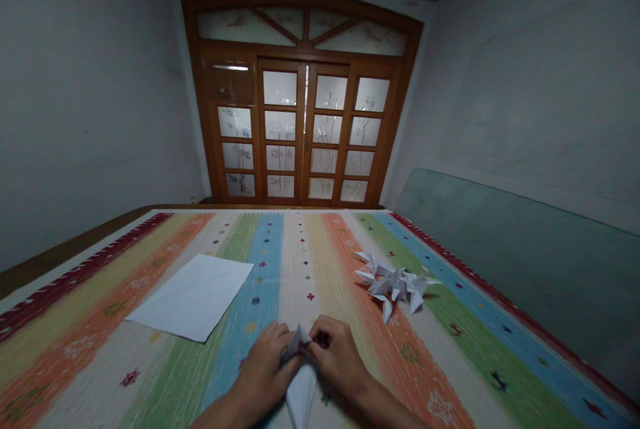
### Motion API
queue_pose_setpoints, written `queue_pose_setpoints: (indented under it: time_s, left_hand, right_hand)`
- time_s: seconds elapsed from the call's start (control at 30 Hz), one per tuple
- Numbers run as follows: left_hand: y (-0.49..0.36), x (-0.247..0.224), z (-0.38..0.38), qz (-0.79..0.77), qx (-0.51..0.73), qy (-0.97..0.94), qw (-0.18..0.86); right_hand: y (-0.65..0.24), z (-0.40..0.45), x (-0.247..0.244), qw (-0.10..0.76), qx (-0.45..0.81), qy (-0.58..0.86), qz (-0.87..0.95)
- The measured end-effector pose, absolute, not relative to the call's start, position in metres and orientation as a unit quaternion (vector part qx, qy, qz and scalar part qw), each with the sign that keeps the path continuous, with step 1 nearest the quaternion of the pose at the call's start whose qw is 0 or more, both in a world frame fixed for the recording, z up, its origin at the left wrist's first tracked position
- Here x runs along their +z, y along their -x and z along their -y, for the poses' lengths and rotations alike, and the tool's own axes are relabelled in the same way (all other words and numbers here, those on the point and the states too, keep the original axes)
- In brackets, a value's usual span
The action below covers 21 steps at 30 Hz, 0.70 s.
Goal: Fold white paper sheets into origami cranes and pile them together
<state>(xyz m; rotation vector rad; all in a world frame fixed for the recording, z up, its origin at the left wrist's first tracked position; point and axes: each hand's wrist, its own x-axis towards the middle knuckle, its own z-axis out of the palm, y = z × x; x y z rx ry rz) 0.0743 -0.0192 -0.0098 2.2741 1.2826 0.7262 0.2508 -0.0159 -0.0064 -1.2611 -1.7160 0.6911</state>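
Both of my hands are close together at the bottom middle of the view, pinching a folded white paper piece (301, 389) with a pointed tip. My left hand (264, 364) grips its left side, and my right hand (335, 354) grips the top fold. To the upper left lies a flat white paper sheet (193, 297) on a striped woven cover (295, 262). To the right sits a cluster of folded white paper spiked units (393, 284), apart from both hands.
The striped cover spreads across a wide surface, with a wooden edge (60, 259) along its left side. A green-tinted glass panel (520, 276) leans along the right wall. Wooden double doors with frosted panes (300, 126) stand beyond the far end.
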Motion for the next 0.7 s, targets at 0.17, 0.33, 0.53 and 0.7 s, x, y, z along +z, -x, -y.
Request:
queue_pose_setpoints:
  time_s: [0.17,0.33,0.53,0.7]
  left_hand:
    - [-0.072,-0.01,0.016,-0.466,0.265,-0.813,0.228]
    - [-0.073,-0.004,0.017,-0.466,0.254,-0.815,0.232]
    - [-0.073,-0.001,0.02,-0.462,0.252,-0.82,0.223]
    - [-0.076,-0.002,0.022,-0.463,0.219,-0.832,0.213]
  right_hand:
    - [-0.25,0.016,-0.004,0.44,0.284,0.504,0.687]
    - [-0.249,0.017,-0.003,0.47,0.287,0.483,0.681]
    - [-0.251,0.014,-0.003,0.472,0.326,0.478,0.665]
    - [-0.252,0.013,0.002,0.475,0.325,0.457,0.678]
